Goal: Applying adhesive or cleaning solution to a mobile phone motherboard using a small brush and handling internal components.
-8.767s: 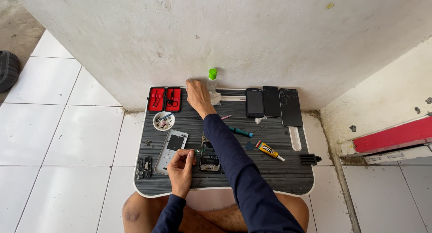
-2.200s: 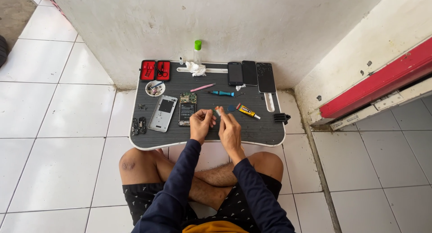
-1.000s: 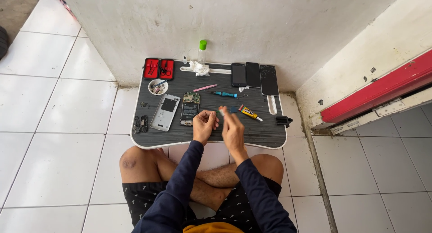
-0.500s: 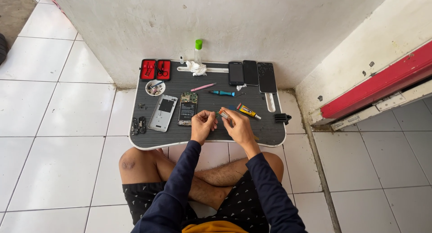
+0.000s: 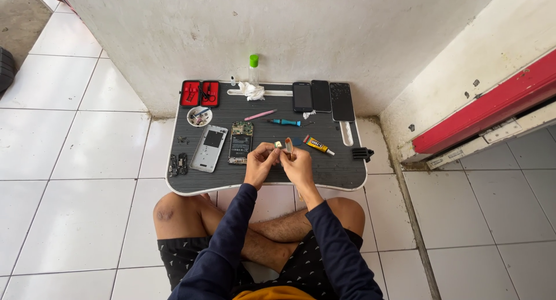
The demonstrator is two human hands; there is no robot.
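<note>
Crossed bare legs in dark patterned shorts [image 5: 307, 271] were seen nearest, beneath two dark blue sleeves. Above the near edge of the low dark ribbed lap table [image 5: 336, 175], the left hand [image 5: 259, 164] and the right hand [image 5: 298, 164] were held close together, fingertips almost meeting. The left fingers were pinched on a small pale part [image 5: 278, 144], too small to be identified. The right fingers were curled around a thin tool with an orange-brown tip [image 5: 288, 144], held upright just beside the part.

Just beyond the hands, an opened phone with exposed green circuit board [image 5: 240, 142] was laid near the table's middle, with a silver phone back cover [image 5: 209, 147] beside it towards the left edge. A small yellow glue tube [image 5: 317, 145] was placed to the right of the hands. Farther off, a teal-handled screwdriver [image 5: 287, 122] and a pink pry stick [image 5: 260, 114] were lying. Along the far edge, a red open tool case [image 5: 200, 94], a green-capped clear bottle [image 5: 253, 70] and three dark phones [image 5: 322, 98] were lined up.
</note>
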